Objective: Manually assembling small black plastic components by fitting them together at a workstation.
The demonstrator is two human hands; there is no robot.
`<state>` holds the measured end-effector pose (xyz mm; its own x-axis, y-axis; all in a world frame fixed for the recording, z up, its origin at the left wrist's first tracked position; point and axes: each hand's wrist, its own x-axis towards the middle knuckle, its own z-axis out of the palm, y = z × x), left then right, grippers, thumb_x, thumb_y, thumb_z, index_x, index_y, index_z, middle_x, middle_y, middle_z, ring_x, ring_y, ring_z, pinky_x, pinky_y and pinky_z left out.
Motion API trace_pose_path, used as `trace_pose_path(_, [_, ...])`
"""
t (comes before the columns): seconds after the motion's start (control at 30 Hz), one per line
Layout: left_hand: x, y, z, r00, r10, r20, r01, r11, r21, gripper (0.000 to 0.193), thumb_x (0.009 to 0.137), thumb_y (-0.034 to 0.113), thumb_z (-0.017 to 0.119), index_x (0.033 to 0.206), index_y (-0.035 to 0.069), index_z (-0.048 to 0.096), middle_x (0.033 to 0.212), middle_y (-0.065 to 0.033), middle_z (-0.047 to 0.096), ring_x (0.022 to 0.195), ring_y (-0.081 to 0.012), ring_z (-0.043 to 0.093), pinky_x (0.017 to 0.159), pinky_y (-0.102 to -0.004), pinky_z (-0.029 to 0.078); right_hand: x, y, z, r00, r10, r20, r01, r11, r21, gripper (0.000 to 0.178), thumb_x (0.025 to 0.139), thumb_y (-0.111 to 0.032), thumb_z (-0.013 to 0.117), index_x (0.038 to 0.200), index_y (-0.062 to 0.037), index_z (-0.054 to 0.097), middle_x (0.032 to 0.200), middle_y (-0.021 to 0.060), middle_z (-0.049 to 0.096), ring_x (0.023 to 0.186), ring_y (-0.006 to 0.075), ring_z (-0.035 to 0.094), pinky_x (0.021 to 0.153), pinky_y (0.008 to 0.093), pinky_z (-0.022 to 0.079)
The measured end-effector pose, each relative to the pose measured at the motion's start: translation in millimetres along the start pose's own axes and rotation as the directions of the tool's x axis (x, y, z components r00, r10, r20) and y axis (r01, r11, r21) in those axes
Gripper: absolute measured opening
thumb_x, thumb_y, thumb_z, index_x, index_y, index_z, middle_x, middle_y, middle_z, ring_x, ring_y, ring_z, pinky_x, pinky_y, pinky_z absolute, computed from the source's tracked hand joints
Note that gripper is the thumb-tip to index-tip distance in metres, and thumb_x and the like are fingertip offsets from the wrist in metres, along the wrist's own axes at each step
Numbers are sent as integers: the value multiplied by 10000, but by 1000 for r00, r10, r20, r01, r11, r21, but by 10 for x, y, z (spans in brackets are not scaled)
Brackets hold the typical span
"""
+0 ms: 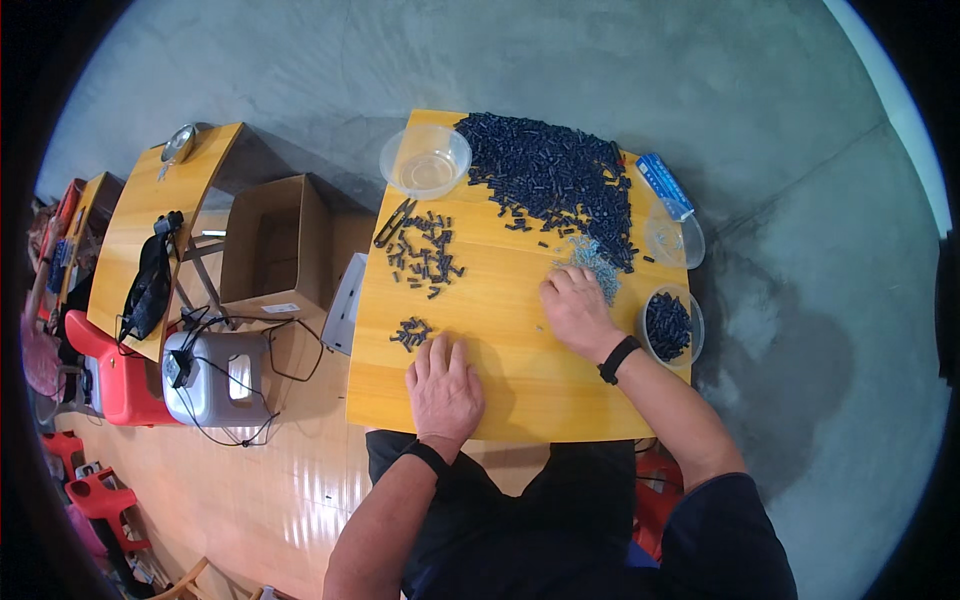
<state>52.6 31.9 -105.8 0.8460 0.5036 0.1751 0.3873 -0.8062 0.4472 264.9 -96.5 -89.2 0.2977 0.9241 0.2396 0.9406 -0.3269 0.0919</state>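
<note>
My left hand (445, 392) lies on the yellow wooden table (500, 375), its fingers stretched out. Their tips are beside a small cluster of short black cylindrical pieces (410, 333). Over at the right, my right hand (580, 312) has its fingers bent and drawn together against a heap of tiny silvery-blue metal pieces (603, 270). What those fingertips hold, if anything, is too small to make out. A big mound of the same black pieces (545, 170) covers the far right of the table. More of them lie loosely spread (425, 255) at the left.
Black tweezers (394, 222) lie near a clear round bowl (428, 185). At the right edge are a tub of black pieces (668, 325), a clear lid (675, 238) and a blue-white box (664, 185). Leftward stand a cardboard box (275, 245) and a grey stool (213, 375) with cables.
</note>
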Motion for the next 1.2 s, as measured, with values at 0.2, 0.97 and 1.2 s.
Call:
trace_pose_path(0.2, [-5, -12, -9, 1000, 2, 7, -2, 1000, 19, 412, 825, 202, 550, 1207, 50, 527, 1293, -157, 489, 1228, -342, 419, 993, -460, 327, 73, -315, -106, 991, -81, -104, 94, 987, 133, 145, 789, -141, 536, 834, -22, 605, 903, 122, 578, 960, 285, 539, 882, 414, 416])
trace_pose_path(0.97, [-3, -46, -6, 1000, -10, 3, 10, 1000, -16, 418, 818, 184, 556, 1208, 35, 531, 1303, -172, 488, 1232, -362, 421, 1001, -475, 328, 1285, 124, 384, 613, 790, 9, -779, 602, 173, 742, 856, -464, 603, 1315, 76, 382, 1428, 315, 290, 1331, 477, 273, 1085, 567, 237])
trace_pose_path(1.2, [9, -28, -13, 999, -23, 46, 25, 998, -49, 414, 825, 183, 554, 1211, 37, 533, 1305, -168, 488, 1235, -360, 419, 1007, -474, 324, 1420, 102, 564, 565, 824, 42, -819, 554, 148, 753, 842, -471, 620, 1333, 51, 388, 1438, 308, 286, 1344, 471, 260, 1109, 552, 206])
